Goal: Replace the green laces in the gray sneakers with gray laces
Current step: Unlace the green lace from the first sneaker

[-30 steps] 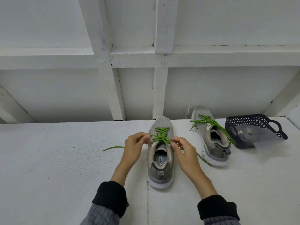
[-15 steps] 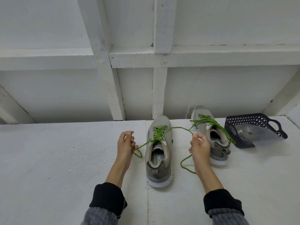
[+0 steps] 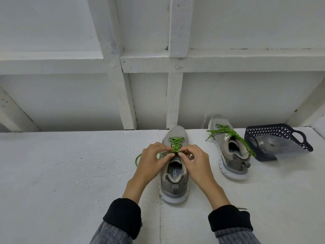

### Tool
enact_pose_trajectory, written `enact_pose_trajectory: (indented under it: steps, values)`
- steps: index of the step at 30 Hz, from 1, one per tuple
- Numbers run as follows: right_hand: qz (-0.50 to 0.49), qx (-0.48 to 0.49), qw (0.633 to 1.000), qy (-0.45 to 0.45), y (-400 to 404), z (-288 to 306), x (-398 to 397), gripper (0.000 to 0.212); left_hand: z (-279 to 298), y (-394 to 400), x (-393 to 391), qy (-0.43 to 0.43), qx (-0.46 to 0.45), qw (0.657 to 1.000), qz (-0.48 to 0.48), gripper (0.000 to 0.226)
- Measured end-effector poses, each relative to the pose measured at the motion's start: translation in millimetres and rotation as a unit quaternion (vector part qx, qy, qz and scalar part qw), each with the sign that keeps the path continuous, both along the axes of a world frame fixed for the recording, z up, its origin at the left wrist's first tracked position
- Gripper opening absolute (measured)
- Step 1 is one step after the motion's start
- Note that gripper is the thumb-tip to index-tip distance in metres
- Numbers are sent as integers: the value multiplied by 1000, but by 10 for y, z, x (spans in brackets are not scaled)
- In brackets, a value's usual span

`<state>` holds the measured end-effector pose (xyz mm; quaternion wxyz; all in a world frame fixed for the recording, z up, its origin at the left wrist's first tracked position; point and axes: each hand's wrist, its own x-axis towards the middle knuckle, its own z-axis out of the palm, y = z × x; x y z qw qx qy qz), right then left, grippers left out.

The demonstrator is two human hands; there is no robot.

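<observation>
Gray sneaker (image 3: 175, 184), green lace (image 3: 175, 144) criss-crossed, pinched by both hands

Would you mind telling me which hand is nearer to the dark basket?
Right. The right hand is at the near sneaker's laces, with the other sneaker between it and the basket; the left hand is farther left.

On the table (image 3: 70, 173), one sneaker (image 3: 175, 189) stands near and central, a second sneaker (image 3: 230, 155) lies farther right, and a basket (image 3: 274, 132) sits just right of it.
</observation>
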<state>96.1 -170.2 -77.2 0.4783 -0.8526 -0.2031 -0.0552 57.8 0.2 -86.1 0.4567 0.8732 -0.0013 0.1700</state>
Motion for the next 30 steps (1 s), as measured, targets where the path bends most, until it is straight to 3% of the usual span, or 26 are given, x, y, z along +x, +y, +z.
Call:
enact_pose_trajectory:
  steps: [4,10,14,17,21,26,30]
  values:
    - [52,21,994,90,-30,45,7,17,13,-45,21,7,48,999,-24,11]
    - [110,-107,985,82,-146,91,73,20,100,-63,-7,141,-66,983,-101,11]
    - [100,23,981,164,-161,128,91,28,191,-15,21,165,-216,959,-85,16]
    - [34,169,959,224,-247,219,80,24,177,58,-4,154,-335,928,-56,19]
    - [-70,339,911,225,-418,386,151,15,231,203,-48,68,-577,814,15,27]
    - [-133,442,864,200,-473,465,156,20,299,496,-18,-9,-621,764,176,25]
    - [-168,488,836,186,-419,470,103,22,244,530,-52,12,-531,812,243,15]
